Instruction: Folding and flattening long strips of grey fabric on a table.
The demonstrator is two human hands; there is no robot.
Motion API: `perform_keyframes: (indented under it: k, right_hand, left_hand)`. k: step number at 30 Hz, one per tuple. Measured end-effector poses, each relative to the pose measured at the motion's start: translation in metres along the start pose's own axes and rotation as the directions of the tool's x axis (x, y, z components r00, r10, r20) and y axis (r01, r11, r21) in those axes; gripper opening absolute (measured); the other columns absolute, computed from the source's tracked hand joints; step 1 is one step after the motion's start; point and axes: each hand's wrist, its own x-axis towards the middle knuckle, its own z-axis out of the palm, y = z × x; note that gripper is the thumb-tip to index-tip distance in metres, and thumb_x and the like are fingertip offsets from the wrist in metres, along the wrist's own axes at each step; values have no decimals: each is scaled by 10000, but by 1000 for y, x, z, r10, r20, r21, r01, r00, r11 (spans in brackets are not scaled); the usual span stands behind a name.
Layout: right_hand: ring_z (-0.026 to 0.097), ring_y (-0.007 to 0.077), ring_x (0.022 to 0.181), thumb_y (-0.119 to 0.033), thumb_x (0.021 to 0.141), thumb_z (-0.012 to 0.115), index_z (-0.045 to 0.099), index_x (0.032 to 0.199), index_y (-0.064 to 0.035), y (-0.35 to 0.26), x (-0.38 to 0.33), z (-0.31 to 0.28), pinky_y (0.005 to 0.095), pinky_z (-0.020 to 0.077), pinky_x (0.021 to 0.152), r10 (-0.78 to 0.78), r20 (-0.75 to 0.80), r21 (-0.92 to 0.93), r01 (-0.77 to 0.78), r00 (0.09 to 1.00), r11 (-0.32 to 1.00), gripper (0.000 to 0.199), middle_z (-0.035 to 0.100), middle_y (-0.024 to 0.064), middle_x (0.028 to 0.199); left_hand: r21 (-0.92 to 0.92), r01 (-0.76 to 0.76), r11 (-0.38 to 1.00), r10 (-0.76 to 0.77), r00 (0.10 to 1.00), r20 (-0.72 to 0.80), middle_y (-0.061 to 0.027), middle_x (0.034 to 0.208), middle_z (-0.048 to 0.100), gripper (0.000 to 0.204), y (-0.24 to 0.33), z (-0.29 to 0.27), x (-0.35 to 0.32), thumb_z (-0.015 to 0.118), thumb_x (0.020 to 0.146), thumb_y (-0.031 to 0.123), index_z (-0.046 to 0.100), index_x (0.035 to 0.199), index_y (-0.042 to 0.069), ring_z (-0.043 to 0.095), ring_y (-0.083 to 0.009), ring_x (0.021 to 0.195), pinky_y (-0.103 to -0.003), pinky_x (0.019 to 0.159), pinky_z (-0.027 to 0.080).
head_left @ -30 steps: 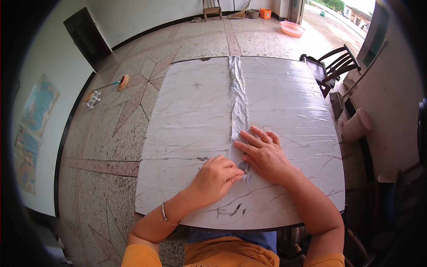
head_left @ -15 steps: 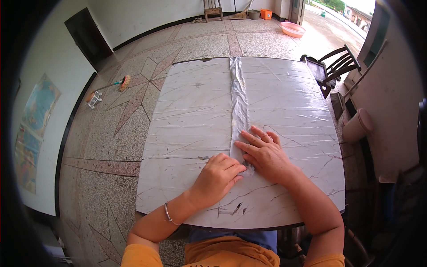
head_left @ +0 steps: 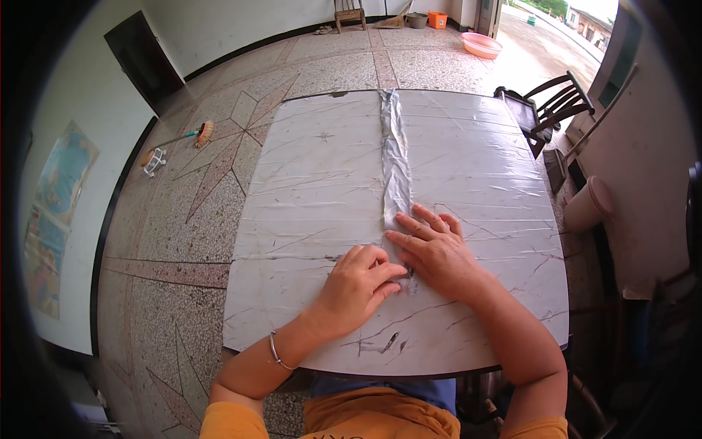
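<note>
A long, crinkled silvery strip [head_left: 395,150] lies along the middle of the marble-patterned tabletop [head_left: 314,183], from the far edge toward me. Its kind, cloth or plastic film, I cannot make out. My right hand [head_left: 442,257] rests on the strip's near part and the surface right of it, fingers stretched out and spread. Beside it, my left hand [head_left: 351,289] is closed in a pinch at the strip's near end, thumb and forefinger together. The fingers partly hide that end; a small crumpled bit shows between the hands. A thin bracelet [head_left: 275,350] circles my left wrist.
A dark wooden chair [head_left: 545,113] stands at the table's far right, near a lidded pale bin [head_left: 587,205] and a long-handled dustpan [head_left: 557,170]. A brush [head_left: 205,134] lies on the floor at left. Beyond the table are a pink basin [head_left: 482,45] and an orange bucket [head_left: 437,20].
The strip's middle has shifted slightly to the right. My left hand has moved a little up and right; my right hand stays nearly in place.
</note>
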Motion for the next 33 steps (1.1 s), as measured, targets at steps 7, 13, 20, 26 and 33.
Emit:
perform_keyframes:
  k: [7, 13, 20, 26, 33]
  right_hand:
    - [333, 299, 1448, -275, 971, 589, 612, 1344, -205, 1, 0, 3, 513, 221, 1153, -17, -4, 6, 17, 1000, 1000, 380, 509, 62, 1479]
    - [333, 302, 1446, -272, 967, 595, 613, 1343, -204, 3, -1, 2, 512, 223, 1152, -7, -5, 7, 7, 1000, 1000, 382, 496, 60, 1490]
    - [345, 299, 1439, -265, 964, 600, 611, 1344, -204, 0, 1, 3, 509, 229, 1149, -16, -14, 9, 17, 1000, 1000, 385, 506, 60, 1479]
    - [344, 299, 1440, -270, 966, 601, 606, 1348, -206, -1, 1, -2, 509, 226, 1150, -6, -2, -15, 6, 1000, 1000, 388, 504, 63, 1481]
    - [333, 298, 1447, -284, 969, 596, 611, 1345, -207, 3, 0, 3, 505, 222, 1153, -15, -11, -1, 15, 1000, 1000, 384, 505, 60, 1482]
  left_hand:
    - [75, -108, 991, 113, 992, -64, -55, 983, 636, 195, 0, 2, -7, 764, 782, 116, 700, 959, 65, 580, -253, 973, -383, 859, 456]
    - [126, -100, 987, 99, 995, 14, -50, 963, 642, 195, 4, -1, -2, 764, 792, 118, 707, 973, 76, 584, -252, 942, -378, 846, 437]
    - [-1, -31, 1000, 31, 992, 119, -47, 966, 642, 163, -8, -5, -4, 748, 825, 132, 717, 976, 81, 575, -253, 949, -389, 857, 434]
    - [47, -26, 999, 27, 999, -42, -41, 955, 642, 131, -7, 0, 2, 771, 804, 135, 739, 914, 72, 570, -241, 938, -368, 842, 455]
    - [121, -104, 987, 116, 989, -94, -23, 962, 662, 194, -3, 4, -3, 796, 762, 148, 730, 936, 97, 575, -231, 926, -367, 834, 443]
